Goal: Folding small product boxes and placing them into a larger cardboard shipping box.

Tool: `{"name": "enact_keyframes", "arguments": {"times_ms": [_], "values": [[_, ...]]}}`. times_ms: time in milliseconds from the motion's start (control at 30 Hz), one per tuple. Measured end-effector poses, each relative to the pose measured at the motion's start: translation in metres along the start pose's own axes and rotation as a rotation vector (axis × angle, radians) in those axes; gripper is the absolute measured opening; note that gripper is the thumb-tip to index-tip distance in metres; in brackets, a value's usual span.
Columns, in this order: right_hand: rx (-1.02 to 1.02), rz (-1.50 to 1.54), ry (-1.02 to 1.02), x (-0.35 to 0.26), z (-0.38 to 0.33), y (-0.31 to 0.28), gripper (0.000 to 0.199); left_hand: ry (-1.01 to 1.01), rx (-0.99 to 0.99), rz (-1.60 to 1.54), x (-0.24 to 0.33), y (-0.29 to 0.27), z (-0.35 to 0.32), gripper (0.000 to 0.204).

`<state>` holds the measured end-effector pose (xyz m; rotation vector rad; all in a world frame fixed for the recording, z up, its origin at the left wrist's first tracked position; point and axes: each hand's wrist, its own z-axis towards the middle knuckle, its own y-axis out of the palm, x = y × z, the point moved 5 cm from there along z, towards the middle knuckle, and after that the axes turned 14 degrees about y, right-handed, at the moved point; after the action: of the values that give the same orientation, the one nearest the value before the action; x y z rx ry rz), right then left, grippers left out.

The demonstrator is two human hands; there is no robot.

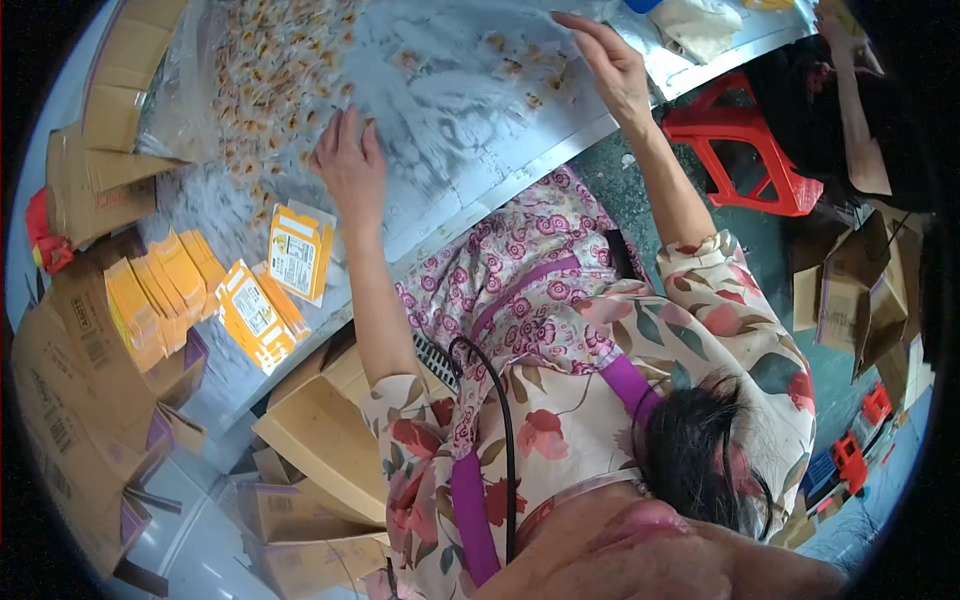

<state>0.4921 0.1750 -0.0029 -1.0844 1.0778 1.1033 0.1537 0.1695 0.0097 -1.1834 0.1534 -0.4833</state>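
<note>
Many small clear packets (pixel 265 90) with orange-brown bits in them lie spread over the left part of the blue-grey table. At the right edge of that spread is my left hand (pixel 352 172), palm down, its fingers apart and curved near the closest packets. No held thing shows in it. My right hand (pixel 612 78) reaches over the table's near right edge with its fingers stretched out and nothing visible in them. A smaller, loose group of packets (pixel 535 75) lies just left of it.
Orange-and-white folded cartons (pixel 297 252) lie left of my left forearm, beside upright stacks of orange cartons (pixel 165 285). Open cardboard boxes (pixel 75 380) stand at the left. A red plastic stool (pixel 745 150) is at the right, near another person's arm (pixel 865 130).
</note>
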Motion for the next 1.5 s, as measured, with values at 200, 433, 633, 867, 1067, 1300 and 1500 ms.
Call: {"name": "enact_keyframes", "arguments": {"times_ms": [200,433,633,867,1067,1300,1500], "values": [[0.365,0.419,0.162,0.025,-0.025,-0.04,0.027,0.108,-0.13,-0.566,0.072,0.019,0.063,0.048],[0.317,0.208,0.193,0.031,-0.031,-0.035,0.024,0.324,-0.246,-0.502,0.119,0.056,0.099,0.07],[0.251,-0.16,0.069,0.023,-0.035,-0.031,0.034,0.343,-0.312,-0.431,0.124,0.056,0.081,0.076],[0.04,-0.729,-0.367,-0.001,-0.015,0.028,0.039,0.268,-0.14,-0.449,0.119,0.05,0.06,0.073],[0.042,-0.79,-0.357,0.001,-0.011,0.027,0.037,0.198,-0.054,-0.481,0.119,0.036,0.041,0.068],[-0.098,-0.533,-0.307,-0.054,0.005,0.071,0.033,-0.409,0.164,-0.164,-0.025,-0.033,-0.036,0.035],[-0.336,-0.884,-0.484,-0.021,0.052,0.18,0.035,-0.349,-0.096,-0.195,-0.022,-0.017,-0.048,0.043]]}}
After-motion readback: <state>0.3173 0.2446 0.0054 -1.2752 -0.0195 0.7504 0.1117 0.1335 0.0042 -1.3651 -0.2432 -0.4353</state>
